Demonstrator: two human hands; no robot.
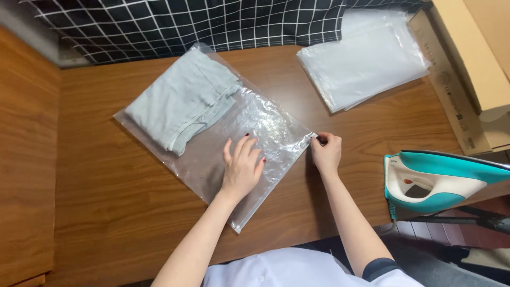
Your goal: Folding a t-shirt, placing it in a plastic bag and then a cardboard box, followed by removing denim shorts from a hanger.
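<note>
I'm pressing my left hand (241,166) flat, fingers spread wide, on the clear zip bag (218,135) lying on the tabletop (106,202). The bag is sitting diagonally, its long axis running from the far left toward the near right, zip edge facing me on the right. My right hand (325,151) is pinching the small slider (313,136) at the bag's right corner. The folded grey garment (183,101) is filling the bag's far end, pointing the same way.
</note>
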